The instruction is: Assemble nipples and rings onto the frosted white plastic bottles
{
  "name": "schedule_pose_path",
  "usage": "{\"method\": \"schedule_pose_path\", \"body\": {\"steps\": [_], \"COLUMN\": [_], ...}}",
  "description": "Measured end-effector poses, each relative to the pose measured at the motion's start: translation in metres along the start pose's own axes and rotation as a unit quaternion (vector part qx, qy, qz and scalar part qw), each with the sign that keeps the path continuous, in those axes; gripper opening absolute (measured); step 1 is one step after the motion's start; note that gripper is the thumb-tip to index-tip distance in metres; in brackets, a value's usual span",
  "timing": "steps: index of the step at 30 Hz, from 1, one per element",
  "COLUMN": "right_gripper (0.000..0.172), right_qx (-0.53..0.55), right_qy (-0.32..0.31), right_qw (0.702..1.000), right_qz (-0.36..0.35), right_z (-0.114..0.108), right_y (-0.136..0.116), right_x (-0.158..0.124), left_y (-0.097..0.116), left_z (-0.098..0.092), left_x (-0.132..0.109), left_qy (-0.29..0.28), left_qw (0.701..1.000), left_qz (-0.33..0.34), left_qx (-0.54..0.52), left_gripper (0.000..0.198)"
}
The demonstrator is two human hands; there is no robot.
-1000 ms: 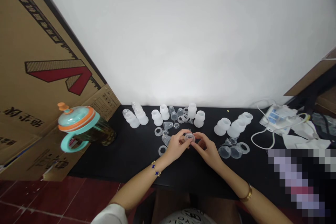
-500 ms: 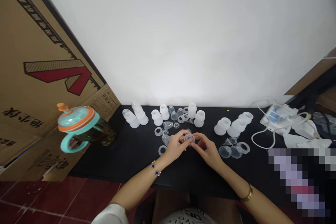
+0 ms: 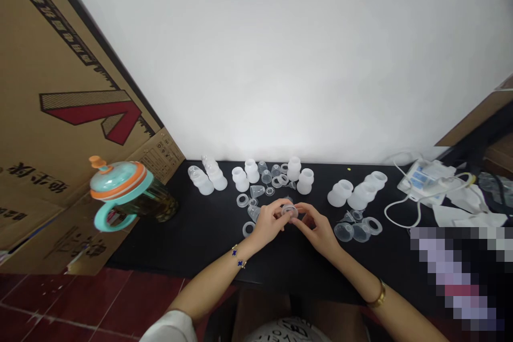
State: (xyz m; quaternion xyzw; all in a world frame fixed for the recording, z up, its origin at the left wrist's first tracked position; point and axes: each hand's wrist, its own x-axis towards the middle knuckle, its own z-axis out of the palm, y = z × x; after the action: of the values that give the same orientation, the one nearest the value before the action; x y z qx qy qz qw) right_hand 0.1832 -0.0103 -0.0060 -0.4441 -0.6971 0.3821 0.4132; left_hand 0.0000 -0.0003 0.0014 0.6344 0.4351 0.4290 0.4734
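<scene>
Both my hands meet over the black table, holding a translucent bottle collar ring between their fingertips. My left hand pinches it from the left, thumb on the near side. My right hand has its thumb and fingertips at the ring's right edge. Whether a nipple sits inside the ring is too small to tell. Just left of my left hand lie a loose collar ring and a clear cap, the cap partly hidden. Behind my hands are more clear caps, nipples and rings.
White bottle bodies stand open along the wall; assembled bottles are at left. More bottle bodies and clear parts lie right. A teal-lidded jug stands by a cardboard box. A white cable and papers lie far right.
My hands and the ring stay in nearly the same place. The view has shifted very slightly; nothing has been put down or picked up.
</scene>
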Motion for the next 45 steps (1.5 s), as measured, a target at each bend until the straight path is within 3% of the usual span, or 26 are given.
{"method": "schedule_pose_path", "body": {"steps": [23,33,45], "right_gripper": [0.03,0.031,0.031], "right_qx": [-0.021,-0.032,-0.039], "right_qy": [0.019,0.015,0.027], "right_qw": [1.0,0.999,0.999], "right_qz": [-0.001,0.002,-0.005], "right_z": [0.0002,0.0005,0.0004], "right_y": [0.0032,0.0031,0.0027], "right_x": [0.0012,0.0008,0.0011], "left_y": [-0.0005,-0.0064,0.0001], "left_z": [0.0049,0.0041,0.003], "left_x": [0.0006,0.003,-0.0001], "left_qy": [0.018,0.0,0.021], "left_qw": [1.0,0.999,0.997], "left_qz": [-0.003,-0.013,0.022], "left_qx": [-0.006,-0.036,0.068], "left_gripper": [0.03,0.032,0.027]}}
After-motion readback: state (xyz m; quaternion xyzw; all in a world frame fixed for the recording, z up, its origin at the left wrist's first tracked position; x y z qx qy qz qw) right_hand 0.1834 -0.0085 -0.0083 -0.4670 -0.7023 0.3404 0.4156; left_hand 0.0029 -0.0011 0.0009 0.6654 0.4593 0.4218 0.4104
